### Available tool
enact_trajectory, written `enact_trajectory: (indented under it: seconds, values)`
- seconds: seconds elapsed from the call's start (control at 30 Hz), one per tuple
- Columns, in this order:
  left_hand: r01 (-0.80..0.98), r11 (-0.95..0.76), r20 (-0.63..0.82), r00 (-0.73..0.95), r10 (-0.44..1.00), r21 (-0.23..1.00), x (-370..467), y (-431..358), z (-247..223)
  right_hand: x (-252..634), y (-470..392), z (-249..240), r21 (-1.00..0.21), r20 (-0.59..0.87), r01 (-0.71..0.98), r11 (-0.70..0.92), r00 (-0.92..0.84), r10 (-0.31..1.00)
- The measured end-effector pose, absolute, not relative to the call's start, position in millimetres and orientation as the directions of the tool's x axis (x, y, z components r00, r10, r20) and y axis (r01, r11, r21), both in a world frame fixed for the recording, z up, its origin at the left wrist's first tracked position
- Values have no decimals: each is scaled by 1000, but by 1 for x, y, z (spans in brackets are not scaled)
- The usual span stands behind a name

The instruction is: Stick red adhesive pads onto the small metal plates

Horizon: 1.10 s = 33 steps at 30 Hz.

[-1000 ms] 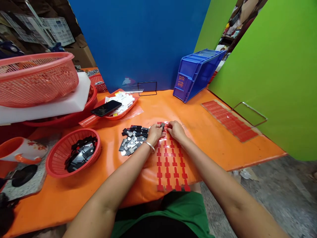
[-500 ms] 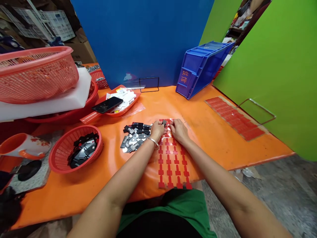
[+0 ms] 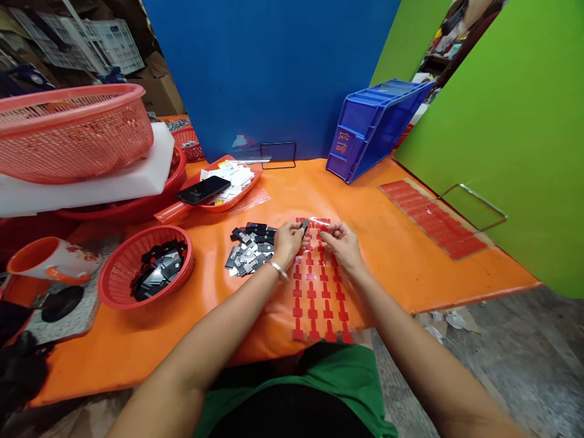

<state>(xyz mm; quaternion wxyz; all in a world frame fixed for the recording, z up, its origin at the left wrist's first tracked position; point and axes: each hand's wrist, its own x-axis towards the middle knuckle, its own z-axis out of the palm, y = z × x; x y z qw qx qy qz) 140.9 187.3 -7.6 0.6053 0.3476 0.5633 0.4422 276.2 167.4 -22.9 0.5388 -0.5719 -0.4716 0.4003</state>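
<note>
The left hand [image 3: 290, 240] pinched a small dark plate [image 3: 304, 225] above a clear sheet of red T-shaped stickers [image 3: 312, 291] on an orange table [image 3: 360, 213]. The right hand [image 3: 343, 241], thumb and forefinger nearly together, hovered over the sheet's far end (whether it gripped anything could not be told). A pile of metal plates [image 3: 250, 248] lay just beside the left hand.

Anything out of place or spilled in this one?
The blue bin lies on its side, its orange characters turned sideways. A phone rests oddly on paper slips in the red scoop. Crumpled scraps litter the floor beside the table.
</note>
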Motion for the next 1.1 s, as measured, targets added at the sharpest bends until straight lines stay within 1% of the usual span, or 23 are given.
enact_trajectory:
  seconds: [0.07, 0.17, 0.27, 0.33, 0.47, 0.6, 0.73, 0.87, 1.1]
  values:
    - [-213, 380, -388, 6, 922, 900, 127, 164, -2, 270, 149, -20, -998, 3, 60, -10, 205, 979]
    - [-298, 452, -449, 81, 890, 841, 105, 122, -2, 257, 119, -21, -997, -60, 39, -65, 114, 992]
    - [-341, 551, -540, 137, 830, 762, 90, 88, -12, 242, 92, -27, -996, -61, 65, -65, 65, 996]
    - [-364, 580, -572, 143, 808, 728, 86, 73, -20, 233, 78, -31, -996, -48, 75, -51, 39, 998]
    - [-412, 560, -562, 130, 817, 719, 84, 62, -30, 218, 62, -40, -994, -14, 108, -19, 52, 999]
    - [-438, 555, -553, 146, 820, 707, 84, 62, -30, 211, 58, -48, -990, 27, 137, 17, 69, 997]
    - [-449, 563, -560, 155, 814, 694, 84, 62, -27, 208, 59, -52, -984, 39, 177, 23, 88, 995]
    - [-446, 570, -571, 147, 807, 690, 85, 63, -25, 206, 58, -50, -989, 31, 148, 17, 93, 995]
    - [-437, 560, -547, 170, 820, 704, 84, 62, -24, 205, 58, -47, -994, -12, 109, -21, 84, 996]
